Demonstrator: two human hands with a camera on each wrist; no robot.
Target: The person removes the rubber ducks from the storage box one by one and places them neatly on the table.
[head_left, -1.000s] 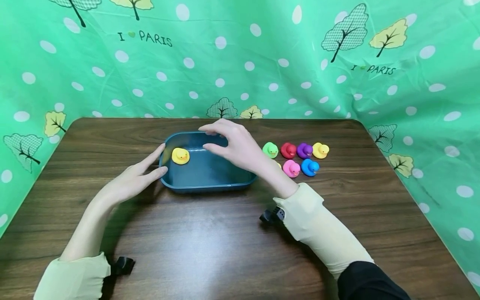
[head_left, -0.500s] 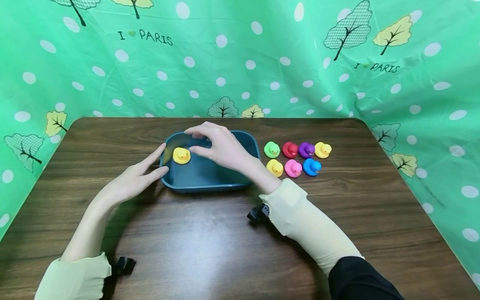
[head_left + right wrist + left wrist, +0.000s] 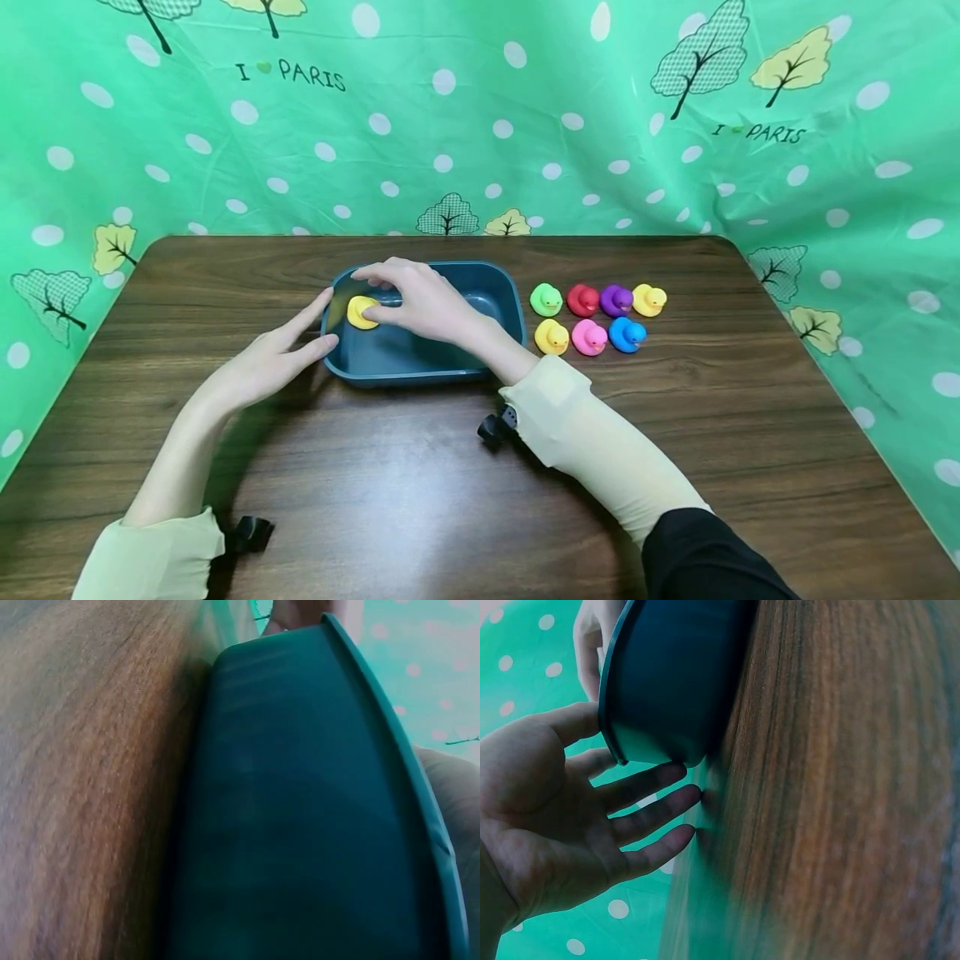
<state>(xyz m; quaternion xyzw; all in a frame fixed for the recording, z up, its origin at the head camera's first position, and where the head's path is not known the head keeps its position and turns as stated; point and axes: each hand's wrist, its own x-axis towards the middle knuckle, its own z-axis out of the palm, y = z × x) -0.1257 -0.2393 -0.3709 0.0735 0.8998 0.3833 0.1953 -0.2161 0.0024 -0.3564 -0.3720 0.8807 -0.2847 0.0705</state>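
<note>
A dark blue rectangular tray stands on the table with a yellow rubber duck inside its left end. My right hand reaches over the tray; its thumb overlaps the duck's right side, and the other fingers arch above and behind it. In the right wrist view the tray's wall hides the duck and most of that hand. At the tray's left end my left hand touches the rim with thumb and fingers extended. The left wrist view shows this left hand with its fingers spread against the tray's end wall.
Right of the tray, two rows of rubber ducks sit on the wooden table: green, red, purple and yellow behind, another yellow, pink and blue in front. A green dotted cloth hangs behind.
My right hand has moved left and a little down across the tray to the yellow duck. The left hand has kept its place at the tray's left end.
</note>
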